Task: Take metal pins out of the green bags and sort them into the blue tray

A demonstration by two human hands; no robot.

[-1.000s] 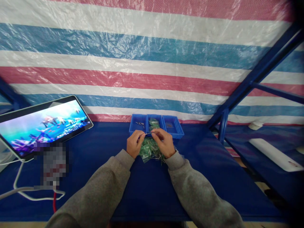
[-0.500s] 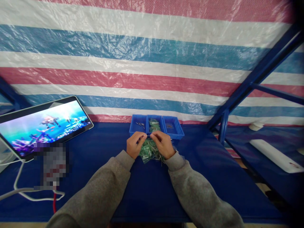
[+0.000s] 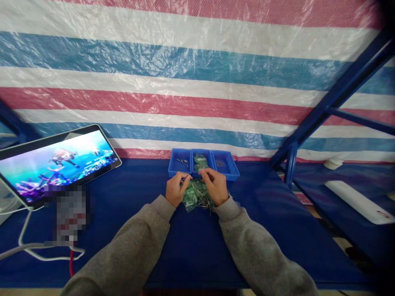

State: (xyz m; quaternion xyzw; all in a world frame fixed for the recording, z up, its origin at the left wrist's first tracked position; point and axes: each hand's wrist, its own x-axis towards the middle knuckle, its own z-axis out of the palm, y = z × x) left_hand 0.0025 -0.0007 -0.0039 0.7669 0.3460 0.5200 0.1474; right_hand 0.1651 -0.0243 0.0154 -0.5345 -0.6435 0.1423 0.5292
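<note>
My left hand [image 3: 177,188] is closed in a pinch over the left side of a pile of green plastic bags and thin metal pieces [image 3: 197,195]. What its fingertips hold is too small to make out. Above the pile's right side, my right hand [image 3: 215,186] is also pinched, and its fingertips hide whatever lies between them. A small gap separates the two hands. Just behind them stand three joined blue bins: the left bin [image 3: 174,165] has several metal pieces, the middle one holds green bags [image 3: 200,161], and a small item lies in the right bin [image 3: 228,165].
A lit tablet [image 3: 61,162] leans at the left, with white cables [image 3: 26,234] and a blurred-out object [image 3: 71,216] before it. Blue frame bars [image 3: 308,123] rise at the right, near a long white object [image 3: 354,201]. A striped sheet hangs behind the table [image 3: 197,255].
My fingertips have moved apart; the right hand's have risen slightly. The thin piece that spanned the hands is no longer visible between them. The picture on the tablet has changed.
</note>
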